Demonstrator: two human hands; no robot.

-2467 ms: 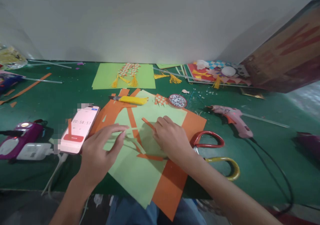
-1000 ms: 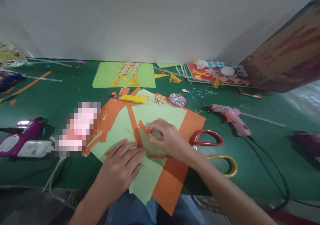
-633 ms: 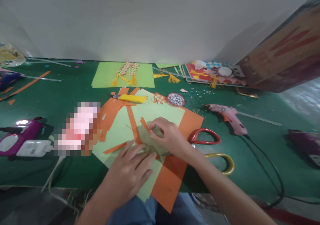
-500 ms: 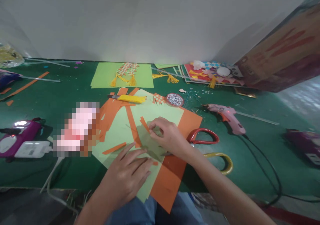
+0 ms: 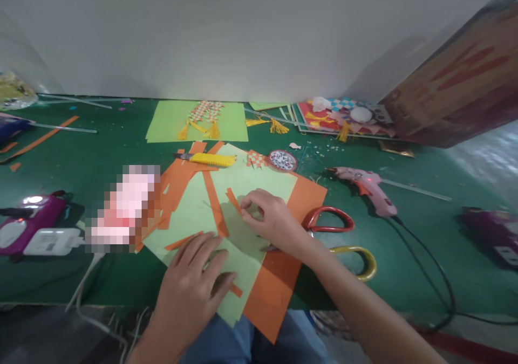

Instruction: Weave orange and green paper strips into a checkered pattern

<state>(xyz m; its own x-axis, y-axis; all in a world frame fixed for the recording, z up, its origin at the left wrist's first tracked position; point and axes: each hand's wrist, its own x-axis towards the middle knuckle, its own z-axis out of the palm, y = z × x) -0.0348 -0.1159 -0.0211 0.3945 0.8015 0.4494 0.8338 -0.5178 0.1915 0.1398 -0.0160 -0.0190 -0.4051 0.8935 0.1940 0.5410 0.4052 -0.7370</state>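
Note:
My right hand point(image 5: 271, 221) pinches a short orange paper strip point(image 5: 233, 199) between thumb and fingertips, just above the light green paper point(image 5: 246, 283). My left hand point(image 5: 194, 280) lies with its fingers apart on the same green paper, palm down. One orange strip point(image 5: 182, 240) lies at its fingertips and another point(image 5: 237, 289) pokes out beside its thumb. A longer orange strip point(image 5: 216, 205) runs across the paper between the hands. Scissors point(image 5: 334, 229) with one red and one yellow handle lie under my right forearm, their blades mostly hidden.
Orange sheet point(image 5: 279, 294) sticks out beneath the green paper. A yellow utility knife point(image 5: 212, 159), woven checkered piece point(image 5: 257, 159) and dish of beads point(image 5: 282, 160) lie beyond. A pink glue gun point(image 5: 370, 186) with its cord is at right; a blurred phone point(image 5: 125, 207) and purple power strip point(image 5: 34, 218) at left.
My left hand came down from a raised pinch onto the paper, swept right, then drew back left. The lower orange strip slid towards me. My right hand keeps its strip, nearly still lately.

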